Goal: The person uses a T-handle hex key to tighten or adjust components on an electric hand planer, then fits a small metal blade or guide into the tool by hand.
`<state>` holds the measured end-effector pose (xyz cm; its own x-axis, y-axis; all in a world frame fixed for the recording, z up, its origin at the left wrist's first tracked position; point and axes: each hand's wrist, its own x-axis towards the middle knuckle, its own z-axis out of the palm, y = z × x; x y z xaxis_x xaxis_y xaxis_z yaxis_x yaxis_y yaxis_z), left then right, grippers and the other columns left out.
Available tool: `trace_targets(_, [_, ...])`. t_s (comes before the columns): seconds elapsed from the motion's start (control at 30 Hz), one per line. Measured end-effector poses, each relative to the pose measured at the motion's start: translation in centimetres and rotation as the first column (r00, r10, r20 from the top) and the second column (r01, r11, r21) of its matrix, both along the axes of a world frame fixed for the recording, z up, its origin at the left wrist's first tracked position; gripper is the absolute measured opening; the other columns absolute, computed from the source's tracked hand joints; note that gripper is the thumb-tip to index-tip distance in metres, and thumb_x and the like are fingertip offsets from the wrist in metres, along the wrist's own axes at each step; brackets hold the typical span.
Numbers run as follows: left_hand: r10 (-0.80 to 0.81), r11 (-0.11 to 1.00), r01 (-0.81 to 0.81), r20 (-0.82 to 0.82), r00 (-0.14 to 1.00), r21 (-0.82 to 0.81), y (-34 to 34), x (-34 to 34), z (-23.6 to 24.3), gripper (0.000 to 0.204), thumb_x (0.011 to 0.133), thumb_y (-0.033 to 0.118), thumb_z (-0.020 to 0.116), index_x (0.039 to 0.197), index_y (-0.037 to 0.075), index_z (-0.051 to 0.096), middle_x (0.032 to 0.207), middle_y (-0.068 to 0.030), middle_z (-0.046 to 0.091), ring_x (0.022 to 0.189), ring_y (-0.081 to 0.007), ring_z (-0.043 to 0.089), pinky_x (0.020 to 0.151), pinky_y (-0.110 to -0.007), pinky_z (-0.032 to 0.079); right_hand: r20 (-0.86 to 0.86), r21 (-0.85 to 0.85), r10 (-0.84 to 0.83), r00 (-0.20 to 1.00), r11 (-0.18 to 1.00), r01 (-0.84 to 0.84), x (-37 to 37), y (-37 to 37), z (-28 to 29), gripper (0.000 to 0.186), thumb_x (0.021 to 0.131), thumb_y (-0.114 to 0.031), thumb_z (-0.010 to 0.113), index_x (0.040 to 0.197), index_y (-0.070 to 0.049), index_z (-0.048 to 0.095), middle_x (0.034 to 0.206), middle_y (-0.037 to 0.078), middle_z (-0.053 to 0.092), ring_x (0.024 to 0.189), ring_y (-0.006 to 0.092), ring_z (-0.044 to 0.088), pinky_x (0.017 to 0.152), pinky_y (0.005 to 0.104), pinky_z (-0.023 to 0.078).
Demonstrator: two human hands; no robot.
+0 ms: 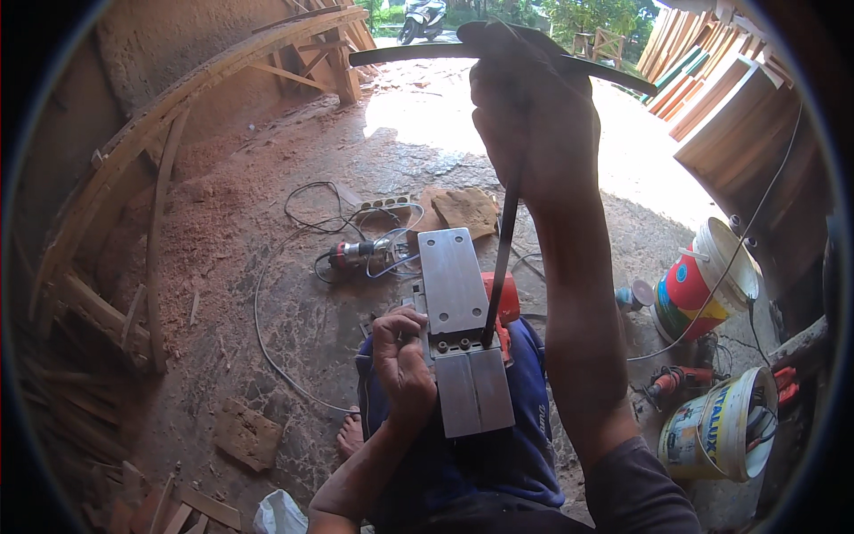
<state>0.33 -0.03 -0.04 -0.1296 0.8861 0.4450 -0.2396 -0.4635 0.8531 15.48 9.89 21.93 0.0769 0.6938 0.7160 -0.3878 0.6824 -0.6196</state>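
An electric hand planer (452, 278) lies upside down across my lap, its flat metal sole facing up. Bolts show in the gap at its cutter, and an orange-red part of its body sticks out at the right. My left hand (405, 360) is closed around the planer's left side, fingers curled. Raised high over it, my right hand (538, 116) is wrapped round the hub of a dark three-armed wrench (504, 245). Two of the wrench's arms spread left and right. The long third arm runs down, its tip at the bolt row on the planer's right side.
A corded power tool (356, 254) and a power strip (387, 205) lie ahead on the floor among cables. Paint buckets (712, 276) stand at right beside a red drill-like tool (680, 381). A curved timber frame (178, 102) rises at left over sawdust. Boards (747, 125) lean at far right.
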Motion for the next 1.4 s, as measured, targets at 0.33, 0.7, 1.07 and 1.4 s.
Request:
trace_targets(0.33, [-0.199,0.973,0.204,0.061,0.978,-0.104,0.8,-1.1,1.0,0.013,0.096,0.005,0.04,0.108,0.002,0.046,0.117,-0.0149,0.054,0.113,-0.0213,0.05,0.105,-0.038,0.038,0.157,0.0,-0.323,0.933,0.945,0.327,5.0,-0.7,6.4,0.026,0.105,-0.026,0.053,0.114,-0.004,0.063,0.06,-0.005,0.044,0.04,0.0044,0.035,0.036,0.0201,0.027])
trace_targets(0.7, [0.175,0.962,-0.053,-0.46,0.871,0.267,5.9,-2.0,-2.3,0.015,0.104,0.016,0.043,0.099,0.002,0.049,0.109,-0.0155,0.065,0.088,-0.0226,0.064,0.085,-0.037,0.052,0.638,-0.452,-0.142,0.757,0.727,0.517,7.1,-2.4,-23.5,0.041,0.101,-0.037,0.057,0.094,0.001,0.069,0.081,0.013,0.069,0.075,0.0228,0.066,0.07,0.0356,0.05])
trace_targets(1.07, [0.265,0.962,-0.187,-0.51,0.818,0.2,7.9,-1.4,-0.9,0.014,0.097,0.009,0.054,0.087,0.008,0.063,0.084,-0.008,0.065,0.078,-0.0242,0.068,0.07,-0.035,0.053,0.771,-0.319,-0.287,0.568,0.599,0.735,5.0,-3.2,-22.3,0.042,0.1,-0.036,0.053,0.087,0.0,0.068,0.078,0.018,0.069,0.074,0.03,0.068,0.07,0.0416,0.049])
trace_targets(1.4, [0.293,0.942,-0.148,-0.523,0.8,0.301,8.1,-1.4,-0.8,0.009,0.093,0.003,0.057,0.086,0.005,0.062,0.084,-0.0102,0.065,0.076,-0.0248,0.068,0.069,-0.034,0.054,0.751,-0.339,-0.28,0.598,0.614,0.713,5.1,-3.5,-22.2,0.037,0.101,-0.031,0.052,0.091,0.001,0.067,0.081,0.017,0.07,0.076,0.0271,0.068,0.07,0.0397,0.05])
